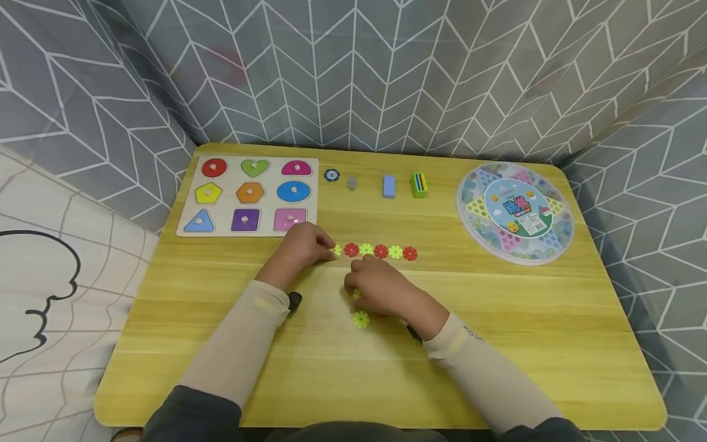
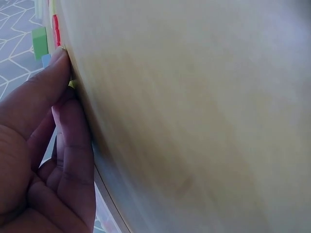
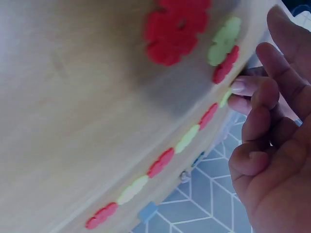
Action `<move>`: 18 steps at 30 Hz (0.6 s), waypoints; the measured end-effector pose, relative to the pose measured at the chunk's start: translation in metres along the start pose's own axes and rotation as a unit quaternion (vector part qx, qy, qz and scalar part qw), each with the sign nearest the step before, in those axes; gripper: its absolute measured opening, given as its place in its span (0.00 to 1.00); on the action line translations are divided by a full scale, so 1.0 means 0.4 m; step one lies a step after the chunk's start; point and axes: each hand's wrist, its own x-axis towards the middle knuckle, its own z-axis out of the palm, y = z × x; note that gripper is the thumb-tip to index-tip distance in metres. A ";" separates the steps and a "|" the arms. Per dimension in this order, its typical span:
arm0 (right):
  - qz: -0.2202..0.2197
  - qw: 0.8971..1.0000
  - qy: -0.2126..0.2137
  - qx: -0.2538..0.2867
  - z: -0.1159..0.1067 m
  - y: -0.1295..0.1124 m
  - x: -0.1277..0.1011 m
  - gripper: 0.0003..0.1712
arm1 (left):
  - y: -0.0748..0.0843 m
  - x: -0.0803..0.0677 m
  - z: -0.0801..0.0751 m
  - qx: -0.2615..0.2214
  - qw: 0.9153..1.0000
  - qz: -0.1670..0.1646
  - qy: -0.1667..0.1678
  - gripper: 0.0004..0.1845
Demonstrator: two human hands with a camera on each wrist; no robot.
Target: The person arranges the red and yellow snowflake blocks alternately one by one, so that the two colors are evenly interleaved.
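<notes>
Row of alternating green and red plastic snowflake discs (image 1: 373, 250) at frame centre on the yellow wooden surface (image 1: 497, 319), six joined. My left hand (image 1: 302, 245) pinches its left-end green disc. My right hand (image 1: 381, 288), fingers loosely curled, rests over loose discs (image 1: 361, 319) below; those look left to add.

Curtained play corner: toy-laden wooden table (image 1: 497, 344), shape puzzle (image 1: 248, 195)

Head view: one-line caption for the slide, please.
Left hand touches a red-and-green snowflake disc row; right hand rests over loose discs.
</notes>
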 end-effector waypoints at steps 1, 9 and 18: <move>0.006 1.000 -0.002 0.011 0.001 0.003 -0.003 0.16 | 0.001 0.001 0.000 0.000 1.000 -0.001 0.000 0.11; 0.141 0.990 -0.017 -0.012 0.014 0.004 -0.015 0.21 | 0.011 0.000 -0.005 -0.013 1.000 -0.013 -0.001 0.11; 0.187 0.982 -0.028 -0.020 0.027 -0.020 -0.008 0.26 | 0.009 -0.004 -0.007 -0.011 1.000 -0.016 -0.007 0.11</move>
